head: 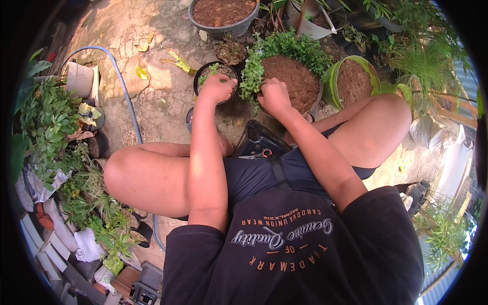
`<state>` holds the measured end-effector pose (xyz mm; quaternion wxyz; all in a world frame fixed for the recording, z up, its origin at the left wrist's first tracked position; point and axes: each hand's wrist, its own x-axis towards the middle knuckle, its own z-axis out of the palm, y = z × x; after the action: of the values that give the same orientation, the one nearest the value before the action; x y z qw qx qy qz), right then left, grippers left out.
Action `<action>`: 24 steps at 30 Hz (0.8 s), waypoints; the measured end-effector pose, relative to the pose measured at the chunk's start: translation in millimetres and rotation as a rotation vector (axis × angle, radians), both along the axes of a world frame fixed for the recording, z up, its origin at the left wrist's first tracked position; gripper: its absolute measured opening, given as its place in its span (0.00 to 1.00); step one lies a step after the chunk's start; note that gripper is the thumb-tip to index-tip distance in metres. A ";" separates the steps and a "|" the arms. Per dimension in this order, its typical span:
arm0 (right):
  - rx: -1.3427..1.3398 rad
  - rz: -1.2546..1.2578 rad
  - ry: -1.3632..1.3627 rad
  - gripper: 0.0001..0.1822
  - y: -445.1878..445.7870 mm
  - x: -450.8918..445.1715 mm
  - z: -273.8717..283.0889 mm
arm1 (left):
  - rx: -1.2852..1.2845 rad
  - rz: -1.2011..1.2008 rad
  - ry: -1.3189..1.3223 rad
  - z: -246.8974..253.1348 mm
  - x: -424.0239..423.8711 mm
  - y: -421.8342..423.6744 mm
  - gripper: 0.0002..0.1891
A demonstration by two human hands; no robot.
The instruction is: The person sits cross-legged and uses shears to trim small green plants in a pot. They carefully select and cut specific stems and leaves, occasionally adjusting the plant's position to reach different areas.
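Observation:
My left hand (218, 87) is over a small black pot (196, 85) of gritty soil, with its fingers drawn together. A green sprig (214, 68) shows just beyond the knuckles; whether the fingers grip anything is hidden. My right hand (274, 97) is bent inward at the near left rim of a large round pot, against the leafy plants (252, 72) growing along that side. Bare brown soil (291, 78) fills the middle of this pot. The right fingertips are turned away from view, so what they touch cannot be made out.
Small scissors (255, 155) with orange-red handles lie on a black plastic stool (259, 137) between my thighs. Soil fills a grey basin (225, 28) and a green pot (335, 85). A blue hose (124, 87) crosses the cracked concrete at left, beside crowded potted plants (49, 122).

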<state>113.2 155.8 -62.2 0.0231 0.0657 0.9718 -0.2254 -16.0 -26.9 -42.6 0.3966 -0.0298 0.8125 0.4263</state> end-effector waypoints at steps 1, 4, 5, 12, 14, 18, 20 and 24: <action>0.003 0.009 -0.001 0.06 -0.3 -0.3 -0.3 | -0.005 -0.001 0.008 -1.1 -0.2 -0.1 0.21; 0.004 0.015 -0.039 0.06 -0.7 -0.9 -1.7 | -0.017 -0.011 0.030 -1.5 0.0 1.0 0.22; -0.002 0.017 -0.052 0.06 -0.8 -1.4 -2.2 | -0.019 -0.017 0.034 -1.0 0.1 1.6 0.22; 0.009 0.031 -0.132 0.08 -3.9 -4.2 -2.9 | -0.019 -0.022 0.025 -2.6 -0.5 -2.6 0.22; 0.013 0.029 -0.156 0.08 -4.5 -4.8 -4.3 | -0.015 -0.021 0.013 -2.2 -1.0 -3.2 0.22; -0.018 0.028 -0.205 0.10 -3.5 -7.7 -4.9 | -0.015 -0.010 0.036 -3.1 -0.6 -3.9 0.22; -0.069 0.000 -0.240 0.12 1.7 -7.7 -2.9 | -0.017 -0.001 0.022 -3.3 -1.2 -4.5 0.22; -0.222 -0.063 -0.278 0.16 20.2 -2.2 9.0 | -0.035 0.009 0.017 -5.6 -4.0 -11.2 0.24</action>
<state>111.0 176.0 -53.2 0.1572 0.1239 0.9258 -0.3208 -20.0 -38.1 -48.2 0.3870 -0.0366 0.8231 0.4139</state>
